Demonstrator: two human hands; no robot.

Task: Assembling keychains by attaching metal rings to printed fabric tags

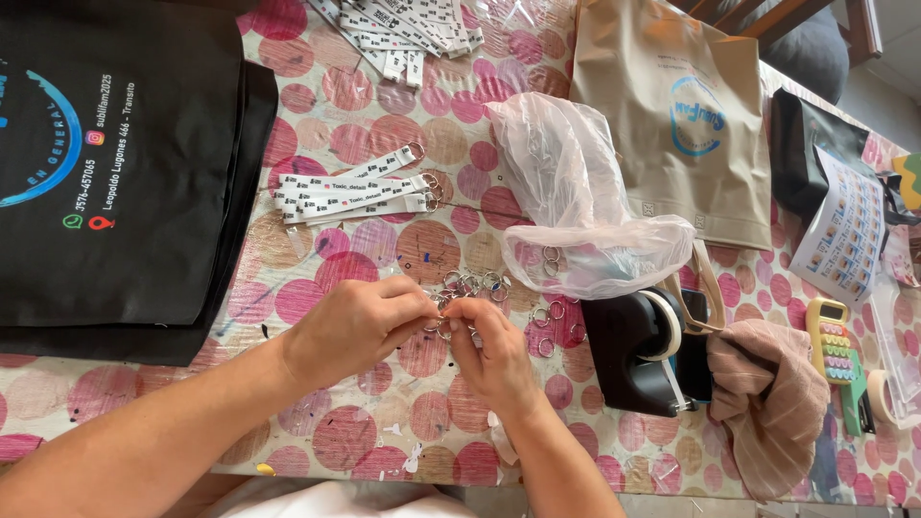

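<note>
Fingers (422, 309) of both hands pinch one metal key ring (439, 326) between them.

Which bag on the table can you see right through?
The crinkly clear plastic bag in the middle, beside the metal rings. The black bag on the left and the tan bag at the top are solid cloth and hide their insides.

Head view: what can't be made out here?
- What the left hand and right hand pinch: hidden by the fingertips.
- Clear plastic bag contents: veiled by crumpled film.
- Black bags: cut off by the left edge.
- Tape dispenser base: partly hidden by a cloth.
</note>
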